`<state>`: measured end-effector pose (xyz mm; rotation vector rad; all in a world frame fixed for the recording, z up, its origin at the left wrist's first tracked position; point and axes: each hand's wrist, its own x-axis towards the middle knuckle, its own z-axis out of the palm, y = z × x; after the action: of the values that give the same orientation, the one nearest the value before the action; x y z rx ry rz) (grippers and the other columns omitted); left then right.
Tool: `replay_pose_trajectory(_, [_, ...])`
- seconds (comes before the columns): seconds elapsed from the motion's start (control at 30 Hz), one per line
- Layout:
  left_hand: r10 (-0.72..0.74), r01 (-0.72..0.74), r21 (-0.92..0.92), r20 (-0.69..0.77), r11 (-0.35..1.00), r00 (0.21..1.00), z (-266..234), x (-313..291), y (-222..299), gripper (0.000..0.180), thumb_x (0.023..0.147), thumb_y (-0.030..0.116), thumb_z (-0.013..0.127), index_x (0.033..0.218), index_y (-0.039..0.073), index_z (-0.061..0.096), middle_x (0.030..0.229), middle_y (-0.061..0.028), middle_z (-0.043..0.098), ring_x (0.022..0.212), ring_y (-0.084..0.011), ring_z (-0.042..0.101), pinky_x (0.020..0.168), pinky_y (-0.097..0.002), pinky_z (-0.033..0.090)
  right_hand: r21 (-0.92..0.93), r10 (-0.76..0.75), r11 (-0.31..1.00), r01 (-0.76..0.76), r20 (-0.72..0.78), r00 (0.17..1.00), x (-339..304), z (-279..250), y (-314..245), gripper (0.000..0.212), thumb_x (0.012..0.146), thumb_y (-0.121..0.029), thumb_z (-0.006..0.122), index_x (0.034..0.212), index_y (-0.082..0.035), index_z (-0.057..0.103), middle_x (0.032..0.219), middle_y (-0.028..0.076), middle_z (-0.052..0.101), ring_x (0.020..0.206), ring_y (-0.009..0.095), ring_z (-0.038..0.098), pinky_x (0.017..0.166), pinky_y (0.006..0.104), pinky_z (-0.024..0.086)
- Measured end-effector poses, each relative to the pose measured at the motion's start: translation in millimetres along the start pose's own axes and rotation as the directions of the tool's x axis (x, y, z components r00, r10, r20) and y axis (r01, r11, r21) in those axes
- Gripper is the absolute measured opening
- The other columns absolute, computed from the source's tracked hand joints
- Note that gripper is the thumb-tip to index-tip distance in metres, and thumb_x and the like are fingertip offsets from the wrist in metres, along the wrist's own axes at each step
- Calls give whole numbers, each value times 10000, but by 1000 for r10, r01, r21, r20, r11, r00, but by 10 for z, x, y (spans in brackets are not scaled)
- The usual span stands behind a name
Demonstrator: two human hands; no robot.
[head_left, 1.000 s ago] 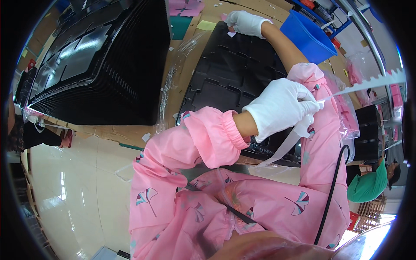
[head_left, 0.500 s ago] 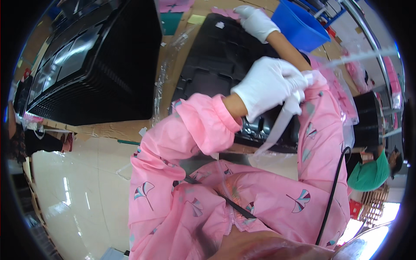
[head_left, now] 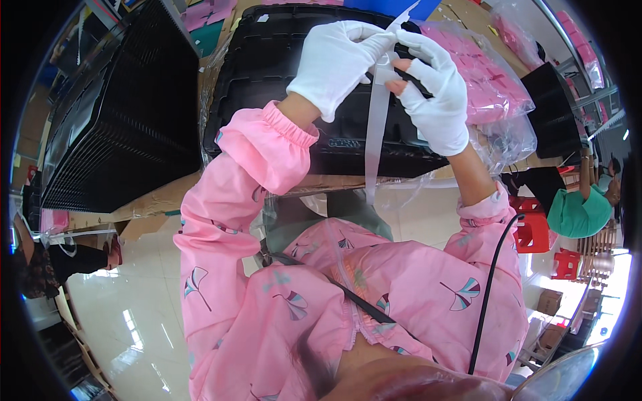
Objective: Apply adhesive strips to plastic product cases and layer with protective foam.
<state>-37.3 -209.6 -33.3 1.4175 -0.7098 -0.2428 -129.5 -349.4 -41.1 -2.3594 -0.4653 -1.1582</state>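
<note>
Both my hands wear white gloves and meet above a black plastic tray (head_left: 267, 80). My left hand (head_left: 338, 67) pinches a translucent white strip (head_left: 376, 134) near its upper part. Close against it, my right hand (head_left: 435, 87) curls its fingers around the same strip, and two bare fingertips stick out of its glove. One end of the strip points up past the fingers, while the long end hangs down over the tray's near edge. Exactly where the right fingers touch the strip is partly hidden.
A tall stack of black trays (head_left: 134, 113) stands at the left. Pink pieces in clear plastic bags (head_left: 495, 80) lie to the right, near another black stack (head_left: 552, 110). A blue bin (head_left: 394, 8) is behind. Red stools (head_left: 531, 227) and a person in green (head_left: 580, 210) are farther right.
My right hand has come back from the tray's far edge to join my left at the strip. The left hand has shifted left and up. The view has moved too.
</note>
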Motion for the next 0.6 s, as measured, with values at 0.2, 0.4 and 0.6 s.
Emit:
replay_pose_trajectory(0.2, [61,-60,42,-26,997,998,107,-99,24,224,832,226,675,927,24,695,759,-28,669,619,-59,593,504,-188,467,-153,-100,983,100,6,995,-87,-38,4,228,615,-6,732,828,-29,654,1086,109,597,952,286,562,777,360,463])
replay_pose_trajectory(0.4, [2,-1,18,-13,1000,1000,127,-162,-9,233,854,210,653,978,14,677,802,-30,670,656,-61,594,536,-178,465,-181,-277,947,267,-36,960,-115,-56,-118,186,626,20,708,775,-39,615,1031,93,620,899,292,574,754,368,464])
replay_pose_trajectory(0.6, [-22,14,73,110,997,994,6,-448,-106,182,812,112,650,969,22,661,858,-38,672,708,-135,628,604,-259,495,51,-94,995,91,66,993,155,-98,-387,119,762,61,619,859,-7,608,1092,111,623,910,210,615,781,278,483])
